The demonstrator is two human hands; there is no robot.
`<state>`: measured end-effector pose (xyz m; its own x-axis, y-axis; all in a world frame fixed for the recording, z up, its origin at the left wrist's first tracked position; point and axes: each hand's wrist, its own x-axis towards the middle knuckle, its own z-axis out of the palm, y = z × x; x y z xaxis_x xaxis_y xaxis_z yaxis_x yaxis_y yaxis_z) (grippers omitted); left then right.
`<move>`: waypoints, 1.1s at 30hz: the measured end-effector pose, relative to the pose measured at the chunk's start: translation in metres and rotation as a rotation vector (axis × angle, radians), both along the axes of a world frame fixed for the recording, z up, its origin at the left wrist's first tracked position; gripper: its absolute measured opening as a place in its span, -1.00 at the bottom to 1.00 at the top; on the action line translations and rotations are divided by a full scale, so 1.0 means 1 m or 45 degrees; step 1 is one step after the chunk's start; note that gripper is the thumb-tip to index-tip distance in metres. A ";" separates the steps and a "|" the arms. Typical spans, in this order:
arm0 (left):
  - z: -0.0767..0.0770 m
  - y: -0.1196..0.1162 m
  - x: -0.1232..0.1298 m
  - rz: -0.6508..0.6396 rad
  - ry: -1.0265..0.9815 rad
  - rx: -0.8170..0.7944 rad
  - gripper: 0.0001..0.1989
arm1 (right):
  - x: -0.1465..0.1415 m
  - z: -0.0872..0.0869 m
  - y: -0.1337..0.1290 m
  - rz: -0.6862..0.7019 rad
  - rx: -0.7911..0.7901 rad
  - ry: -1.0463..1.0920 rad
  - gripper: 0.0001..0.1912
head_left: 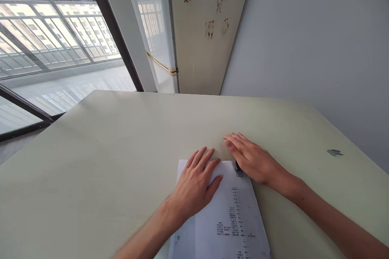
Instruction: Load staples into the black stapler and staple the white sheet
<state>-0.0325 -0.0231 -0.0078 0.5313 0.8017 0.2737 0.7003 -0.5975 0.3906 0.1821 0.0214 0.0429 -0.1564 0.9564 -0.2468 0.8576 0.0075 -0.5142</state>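
Printed paper [226,212] needed steady pressure beneath the left hand's [195,186] spread fingers, beside the right hand's [253,160] outstretched, close-set ones.

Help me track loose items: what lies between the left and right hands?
Paper, plus a small dark item partly hidden by the right hand, in the head view.

Illegible print [234,226] on paper [219,210]

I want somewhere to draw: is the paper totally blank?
No, the paper has dark print near the left hand.
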 end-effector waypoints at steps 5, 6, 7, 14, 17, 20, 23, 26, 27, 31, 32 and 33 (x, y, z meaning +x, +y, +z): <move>0.001 0.000 0.000 -0.001 0.004 -0.009 -0.60 | 0.000 -0.005 0.001 0.021 0.014 -0.022 -0.22; 0.001 0.000 0.000 -0.001 0.006 -0.010 -0.60 | 0.000 -0.006 0.002 0.015 0.017 -0.029 -0.21; 0.000 0.000 0.000 -0.002 0.011 -0.012 -0.60 | 0.000 -0.007 0.002 0.011 0.013 -0.037 -0.20; -0.002 -0.001 -0.001 0.000 -0.006 -0.009 -0.61 | 0.001 -0.006 0.003 0.018 -0.013 -0.042 -0.21; -0.002 -0.001 -0.001 0.000 0.008 -0.006 -0.60 | 0.001 -0.005 0.003 0.011 -0.032 -0.040 -0.22; -0.002 -0.001 -0.001 -0.005 0.005 -0.008 -0.60 | 0.000 -0.004 0.003 0.007 -0.047 -0.059 -0.21; -0.002 -0.001 -0.001 -0.003 -0.011 -0.003 -0.60 | -0.002 -0.004 0.003 0.011 -0.038 -0.094 -0.20; -0.001 -0.002 -0.001 -0.002 0.008 0.005 -0.60 | -0.005 -0.003 0.002 0.010 -0.037 -0.147 -0.21; -0.001 -0.002 -0.001 -0.003 0.021 0.006 -0.60 | -0.006 -0.003 0.001 0.009 -0.044 -0.166 -0.21; 0.000 -0.001 0.000 -0.007 0.031 0.012 -0.60 | -0.008 -0.002 0.001 0.028 -0.043 -0.233 -0.22; 0.000 -0.001 0.000 -0.008 0.026 0.014 -0.60 | -0.009 -0.003 0.001 0.035 -0.034 -0.249 -0.22; 0.001 -0.001 0.001 -0.008 0.023 0.016 -0.61 | -0.009 -0.003 0.001 0.041 -0.026 -0.267 -0.23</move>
